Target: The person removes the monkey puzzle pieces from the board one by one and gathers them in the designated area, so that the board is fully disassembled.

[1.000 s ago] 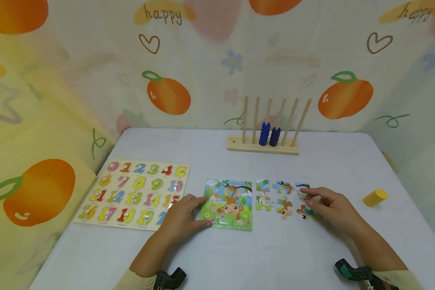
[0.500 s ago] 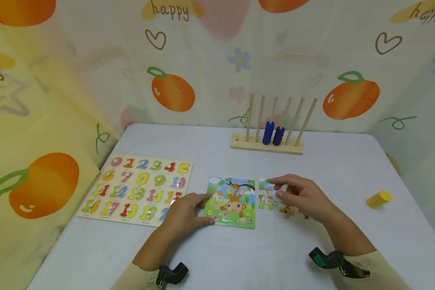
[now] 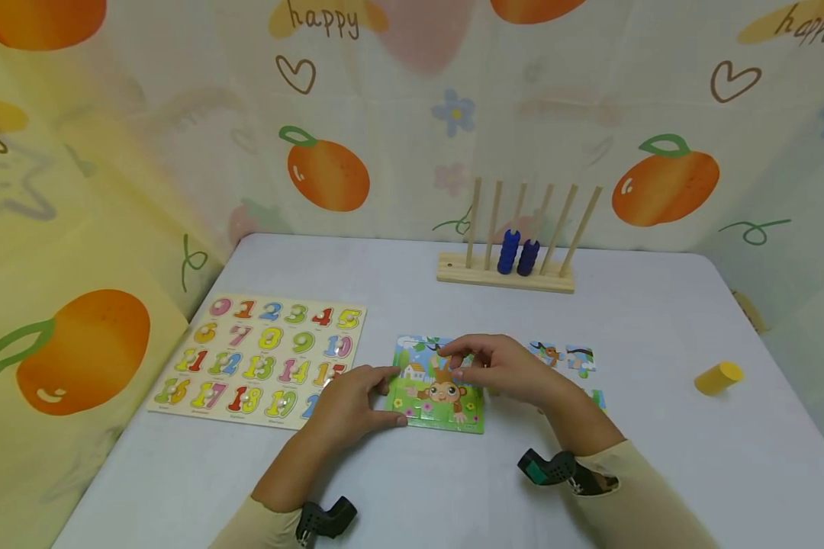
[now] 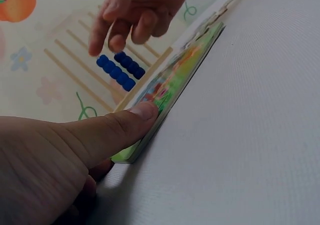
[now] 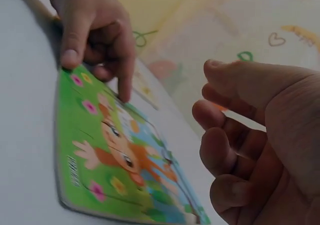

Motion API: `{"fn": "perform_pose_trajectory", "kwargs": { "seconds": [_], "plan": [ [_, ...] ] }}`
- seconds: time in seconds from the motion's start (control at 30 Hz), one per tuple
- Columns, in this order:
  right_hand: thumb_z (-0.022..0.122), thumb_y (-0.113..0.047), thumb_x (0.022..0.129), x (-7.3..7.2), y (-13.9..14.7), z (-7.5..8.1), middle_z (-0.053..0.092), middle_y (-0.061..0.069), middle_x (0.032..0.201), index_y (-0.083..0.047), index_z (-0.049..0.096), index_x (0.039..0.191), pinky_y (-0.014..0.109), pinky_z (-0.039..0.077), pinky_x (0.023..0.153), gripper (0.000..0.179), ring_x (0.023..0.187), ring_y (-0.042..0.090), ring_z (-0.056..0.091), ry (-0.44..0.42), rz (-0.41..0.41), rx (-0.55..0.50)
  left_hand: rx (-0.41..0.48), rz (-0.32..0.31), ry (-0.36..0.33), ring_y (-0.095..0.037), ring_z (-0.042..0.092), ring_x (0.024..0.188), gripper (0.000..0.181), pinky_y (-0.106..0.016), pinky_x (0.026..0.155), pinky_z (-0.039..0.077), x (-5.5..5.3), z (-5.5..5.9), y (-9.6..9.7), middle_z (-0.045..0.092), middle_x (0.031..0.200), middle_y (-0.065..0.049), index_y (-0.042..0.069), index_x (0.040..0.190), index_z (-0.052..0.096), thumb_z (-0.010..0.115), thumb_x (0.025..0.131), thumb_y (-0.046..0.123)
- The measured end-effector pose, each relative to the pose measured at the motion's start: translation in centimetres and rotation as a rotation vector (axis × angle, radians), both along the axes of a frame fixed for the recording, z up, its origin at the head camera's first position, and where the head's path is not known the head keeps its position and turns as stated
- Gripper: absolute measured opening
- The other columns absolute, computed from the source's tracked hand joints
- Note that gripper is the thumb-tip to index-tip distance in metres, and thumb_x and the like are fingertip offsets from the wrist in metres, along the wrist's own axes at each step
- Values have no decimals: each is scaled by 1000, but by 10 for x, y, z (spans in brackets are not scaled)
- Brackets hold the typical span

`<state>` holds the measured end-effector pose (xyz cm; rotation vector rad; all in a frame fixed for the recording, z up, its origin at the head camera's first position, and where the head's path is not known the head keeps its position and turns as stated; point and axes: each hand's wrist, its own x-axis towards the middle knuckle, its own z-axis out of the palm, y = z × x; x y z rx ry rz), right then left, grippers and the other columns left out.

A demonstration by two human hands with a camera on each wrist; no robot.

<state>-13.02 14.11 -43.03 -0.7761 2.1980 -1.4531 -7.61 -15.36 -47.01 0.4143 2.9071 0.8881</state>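
A square monkey jigsaw puzzle [image 3: 419,408] lies on the table in its green-edged frame. My left hand [image 3: 349,402] holds it at the left side, thumb by the near corner and index finger farther up the edge; the left wrist view shows the thumb [image 4: 112,132] on the rim. Above the puzzle's right part hovers my right hand [image 3: 511,366], fingers loosely bent. In the right wrist view that hand [image 5: 255,150] has nothing between thumb and fingers. Loose puzzle pieces [image 3: 580,357] lie to the right, partly hidden by the right hand and forearm.
A number board [image 3: 257,358] lies to the left, its lower right corner behind my left hand. At the back stands a wooden peg rack [image 3: 504,283] with blue beads [image 3: 509,253] on two pegs. A yellow cylinder [image 3: 718,378] lies on the right.
My right hand has moved left from the loose pieces to above the puzzle, uncovering the right-hand pieces. The left hand stays at the puzzle's edge. The head view has shifted slightly.
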Motion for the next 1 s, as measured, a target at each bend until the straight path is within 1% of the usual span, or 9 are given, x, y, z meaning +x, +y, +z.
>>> {"fn": "perform_pose_trajectory", "kwargs": {
  "seconds": [0.17, 0.3, 0.4, 0.47, 0.6, 0.7, 0.87, 0.93, 1.0],
  "plan": [
    [74, -13, 102, 0, -23, -12, 68, 4, 108, -4, 72, 133, 28, 52, 66, 33, 72, 16, 62, -5, 46, 5, 11, -11, 10, -8, 48, 77, 74, -28, 69, 42, -1, 0, -2, 58, 92, 18, 17, 135, 75, 102, 71, 40],
    [76, -15, 100, 0, -39, -20, 69, 4, 110, -9, 72, 133, 28, 52, 63, 34, 68, 14, 60, 13, 58, 54, 21, -16, 16, -7, 47, 75, 73, -28, 68, 42, -1, 0, -3, 58, 91, 19, 16, 134, 75, 102, 71, 40],
    [79, -18, 98, 0, -47, -26, 71, 1, 112, -12, 73, 133, 28, 51, 62, 36, 70, 10, 59, 54, 54, 120, 26, -16, 15, -7, 48, 75, 72, -28, 68, 42, -1, 0, -3, 59, 91, 18, 16, 134, 75, 102, 71, 40],
    [81, -21, 96, 1, -50, -30, 72, -3, 112, -15, 74, 132, 27, 50, 64, 38, 71, 7, 59, 101, 41, 175, 30, -18, 14, -7, 48, 75, 72, -28, 68, 42, -1, 0, -2, 59, 92, 18, 16, 133, 75, 101, 71, 40],
    [83, -25, 93, 2, -53, -33, 72, -7, 114, -18, 76, 130, 26, 50, 71, 38, 75, 4, 58, 186, 23, 251, 31, -13, 3, -7, 48, 75, 71, -28, 68, 42, -1, 2, -1, 60, 92, 18, 17, 133, 74, 101, 71, 40],
    [85, -26, 91, 2, -53, -34, 72, -6, 118, -20, 77, 129, 29, 51, 78, 39, 82, 6, 60, 225, 28, 279, 19, -2, -6, -7, 48, 75, 72, -28, 68, 41, -1, 2, -1, 59, 92, 18, 17, 133, 74, 101, 71, 41],
    [87, -27, 87, 3, -54, -32, 71, -5, 126, -21, 78, 131, 35, 51, 90, 44, 107, 13, 64, 279, 62, 327, 13, 2, -5, -8, 48, 76, 73, -28, 68, 42, -1, 1, -1, 59, 92, 18, 16, 134, 74, 101, 71, 41],
    [87, -26, 87, 2, -54, -32, 70, -5, 124, -21, 78, 132, 35, 51, 90, 45, 109, 14, 65, 295, 77, 345, 15, 0, -3, -8, 49, 76, 73, -28, 68, 42, -1, 1, -1, 59, 92, 18, 16, 134, 74, 101, 71, 41],
    [88, -25, 87, 2, -55, -31, 70, -4, 123, -21, 78, 132, 33, 51, 87, 46, 107, 14, 64, 303, 87, 353, 18, -2, -3, -8, 49, 76, 73, -28, 68, 42, -1, 1, -1, 59, 92, 19, 16, 134, 74, 101, 71, 41]
  ]
}}
